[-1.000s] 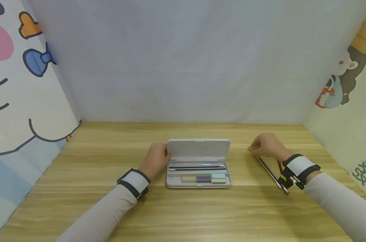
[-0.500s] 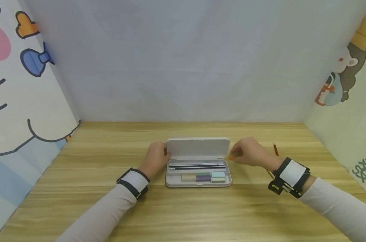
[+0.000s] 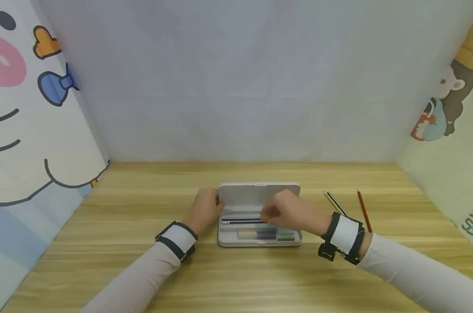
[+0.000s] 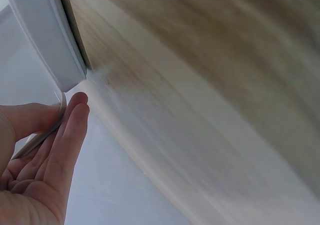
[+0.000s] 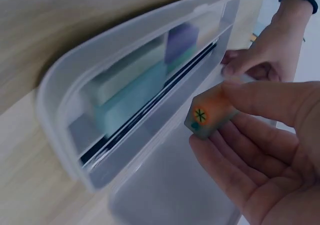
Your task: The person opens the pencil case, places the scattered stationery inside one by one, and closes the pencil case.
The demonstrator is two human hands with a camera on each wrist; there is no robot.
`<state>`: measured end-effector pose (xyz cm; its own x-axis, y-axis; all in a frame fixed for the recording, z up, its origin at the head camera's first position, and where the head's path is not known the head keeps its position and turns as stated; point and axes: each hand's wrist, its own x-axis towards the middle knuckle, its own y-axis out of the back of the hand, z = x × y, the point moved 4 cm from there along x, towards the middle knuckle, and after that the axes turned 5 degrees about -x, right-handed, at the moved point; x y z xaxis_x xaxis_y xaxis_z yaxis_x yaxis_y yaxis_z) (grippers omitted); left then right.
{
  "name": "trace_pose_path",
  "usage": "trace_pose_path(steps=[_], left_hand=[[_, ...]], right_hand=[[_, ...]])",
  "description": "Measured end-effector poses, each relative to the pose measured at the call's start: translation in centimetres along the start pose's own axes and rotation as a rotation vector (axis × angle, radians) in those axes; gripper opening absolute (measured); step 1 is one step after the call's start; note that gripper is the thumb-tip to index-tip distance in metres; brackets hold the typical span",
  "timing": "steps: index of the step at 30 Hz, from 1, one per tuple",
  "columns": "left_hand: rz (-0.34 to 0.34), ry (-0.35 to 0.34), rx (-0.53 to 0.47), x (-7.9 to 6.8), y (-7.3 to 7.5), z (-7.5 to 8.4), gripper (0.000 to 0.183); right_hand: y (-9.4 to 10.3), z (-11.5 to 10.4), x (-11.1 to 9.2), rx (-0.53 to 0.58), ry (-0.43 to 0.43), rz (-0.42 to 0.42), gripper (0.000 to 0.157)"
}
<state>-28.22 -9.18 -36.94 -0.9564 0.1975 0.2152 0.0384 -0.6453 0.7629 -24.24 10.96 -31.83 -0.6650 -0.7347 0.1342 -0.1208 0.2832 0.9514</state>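
Observation:
A white pencil case (image 3: 221, 238) lies open on the table, its lid (image 3: 236, 195) raised at the back. In the head view my left hand (image 3: 203, 211) is at the lid's left edge; the left wrist view shows its thumb and fingers pinching that edge. Above the case my right hand (image 3: 293, 212) pinches a small orange-and-green block (image 5: 212, 110) with a dark star-like mark on its end. Dark pencils (image 3: 240, 221) lie in the case's rear slot. Purple (image 5: 181, 40), cream and pale blue-green blocks (image 5: 132, 97) sit in the front part, partly hidden by my right hand in the head view.
To the right of the case lie two pencils side by side (image 3: 335, 203), partly behind my right wrist. A red-brown pencil (image 3: 364, 211) lies farther right. A pale cloth wall (image 3: 252, 87) bounds the table's back, with printed cartoon panels on both sides.
My right hand has carried the orange-and-green block leftward from near the loose pencils to above the case. The left hand keeps its hold on the lid. The head view has shifted slightly.

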Motion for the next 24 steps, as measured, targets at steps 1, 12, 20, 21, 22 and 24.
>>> trace_pose_path(steps=[1,12,20,21,22,24], left_hand=[[0.002,-0.004,0.000,0.0,0.0,0.0,0.009],[0.023,-0.063,-0.016,0.0,0.1,0.3,0.005],[0.041,-0.094,-0.014,0.0,0.2,0.3,0.010],[0.045,-0.100,-0.014,0.0,0.2,0.3,0.009],[0.047,-0.103,-0.020,0.0,0.2,0.3,0.009],[0.049,-0.110,-0.020,0.0,0.2,0.3,0.009]], right_hand=[[-0.2,-0.4,0.3,-0.001,0.003,0.000,0.006],[-2.4,-3.7,3.7,0.075,0.070,0.042,0.014],[-4.6,-4.6,5.2,0.080,0.115,0.065,0.009],[-4.8,-4.6,5.4,0.085,0.115,0.064,0.009],[-5.0,-4.6,5.5,0.086,0.116,0.065,0.010],[-5.2,-4.6,5.6,0.093,0.113,0.062,0.010]])
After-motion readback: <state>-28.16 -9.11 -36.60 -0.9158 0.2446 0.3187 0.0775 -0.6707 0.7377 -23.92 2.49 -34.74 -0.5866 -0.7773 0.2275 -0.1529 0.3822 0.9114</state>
